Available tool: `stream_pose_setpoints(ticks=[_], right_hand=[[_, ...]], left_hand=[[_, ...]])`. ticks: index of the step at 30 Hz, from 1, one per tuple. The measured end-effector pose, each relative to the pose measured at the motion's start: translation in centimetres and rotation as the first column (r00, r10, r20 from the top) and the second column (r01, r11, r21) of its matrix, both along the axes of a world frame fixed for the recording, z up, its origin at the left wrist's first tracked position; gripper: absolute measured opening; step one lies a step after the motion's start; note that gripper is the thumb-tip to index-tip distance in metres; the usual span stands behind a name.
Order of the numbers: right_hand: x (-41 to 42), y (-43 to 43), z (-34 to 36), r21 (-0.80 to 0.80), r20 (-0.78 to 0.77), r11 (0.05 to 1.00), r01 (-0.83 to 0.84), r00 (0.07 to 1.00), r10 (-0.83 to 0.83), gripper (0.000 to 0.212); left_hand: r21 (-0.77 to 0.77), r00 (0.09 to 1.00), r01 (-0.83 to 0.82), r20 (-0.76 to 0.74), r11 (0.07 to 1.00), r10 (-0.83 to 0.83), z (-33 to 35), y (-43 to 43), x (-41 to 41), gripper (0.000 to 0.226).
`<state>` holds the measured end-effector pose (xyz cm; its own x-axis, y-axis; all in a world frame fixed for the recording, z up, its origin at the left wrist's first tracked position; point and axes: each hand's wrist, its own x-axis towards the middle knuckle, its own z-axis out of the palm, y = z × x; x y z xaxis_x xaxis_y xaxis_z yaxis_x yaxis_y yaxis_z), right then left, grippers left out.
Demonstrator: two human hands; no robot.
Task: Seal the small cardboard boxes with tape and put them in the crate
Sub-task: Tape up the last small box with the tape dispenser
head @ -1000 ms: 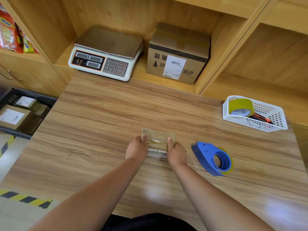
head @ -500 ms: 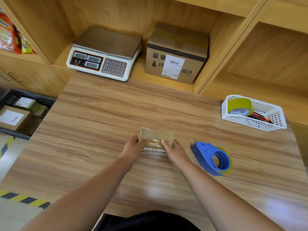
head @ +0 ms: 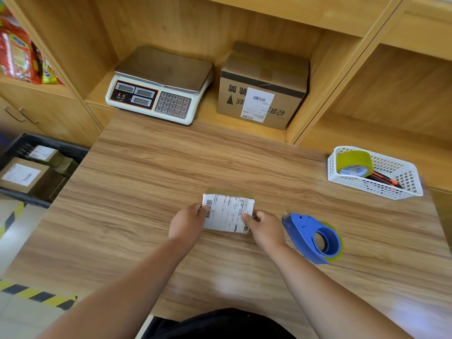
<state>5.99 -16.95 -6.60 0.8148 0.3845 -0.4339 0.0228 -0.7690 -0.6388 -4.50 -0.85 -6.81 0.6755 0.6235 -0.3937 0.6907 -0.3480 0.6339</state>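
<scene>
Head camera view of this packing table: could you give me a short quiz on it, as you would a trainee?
1. True or false: the left hand and the right hand both hold the small box, its white label facing up.
2. Where does the blue tape dispenser lie? A on the scale; B on the table, right of the right hand; C on the shelf beside the big carton.
3. Short answer: what lies in the black crate left of the table?
Key: 1 true; 2 B; 3 labelled cardboard boxes.
</scene>
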Motion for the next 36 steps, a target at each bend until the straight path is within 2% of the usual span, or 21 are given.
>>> stream_pose_setpoints(ticks=[2, 6, 11, 15, 17, 20, 24, 26, 28, 30, 33, 36], right_hand=[[-0.2, 0.2, -0.2, -0.060, 0.035, 0.998, -0.013, 0.999, 0.016, 0.039], [-0.2, 0.5, -0.4, -0.089, 0.013, 0.996, 0.030, 0.999, -0.029, 0.048], [0.4, 1.2, -0.6, -0.083, 0.011, 0.992, 0.100, 0.995, -0.100, 0.050], [0.2, 1.5, -0.8, -0.087, 0.021, 0.991, 0.098, 0.995, -0.096, 0.048], [0.3, 1.6, -0.7, -0.069, 0.000, 0.989, 0.127, 0.992, -0.127, 0.048], [0.2, 1.7, -0.8, -0.028, -0.035, 0.981, 0.191, 0.981, -0.192, 0.046], [-1.2, 1.5, -0.8, 0.131, -0.091, 0.964, 0.231, 0.971, -0.221, 0.039], [-1.9, 1.5, -0.8, 0.177, -0.045, 0.966, 0.186, 0.983, -0.181, 0.037], [-2.1, 1.7, -0.8, 0.150, 0.062, 0.984, 0.099, 0.992, -0.110, 0.032], [-2.3, 2.1, -0.7, 0.115, 0.151, 0.992, 0.057, 0.986, -0.074, 0.040], [-2.8, 2.7, -0.3, 0.059, 0.219, 0.996, 0.070, 0.972, -0.082, 0.055], [-3.0, 3.3, -0.3, -0.042, 0.186, 0.998, 0.050, 0.982, -0.041, 0.062]], left_hand=[[0.073, 0.999, -0.002, -0.049, 0.997, 0.006, -0.3, 0.0, 0.1, 0.036], [0.102, 0.995, 0.002, -0.100, 0.995, 0.008, -0.2, 0.6, 0.6, 0.037], [0.055, 0.995, -0.049, -0.088, 0.997, 0.054, -0.4, 1.1, 1.5, 0.037], [0.054, 0.996, -0.028, -0.088, 0.998, 0.033, -0.5, 1.2, 1.2, 0.033], [0.006, 0.997, -0.046, -0.067, 0.999, 0.046, -0.8, 1.3, 1.0, 0.029], [-0.108, 0.999, -0.043, -0.021, 0.993, 0.041, -0.9, 0.8, 0.1, 0.036], [-0.105, 1.000, -0.015, 0.016, 0.994, 0.016, -0.9, -0.4, -1.1, 0.049], [-0.064, 0.992, -0.078, 0.092, 0.995, 0.084, -0.8, -0.4, -1.2, 0.042], [-0.013, 0.978, -0.131, 0.164, 0.991, 0.131, -0.5, -0.3, -1.2, 0.032], [0.032, 0.969, -0.164, 0.190, 0.986, 0.155, 0.0, -0.2, -1.2, 0.022], [0.095, 0.971, -0.187, 0.170, 0.978, 0.169, 0.6, -0.2, -1.1, 0.025], [0.129, 0.981, -0.178, 0.098, 0.976, 0.166, 0.6, -0.4, -1.0, 0.030]])
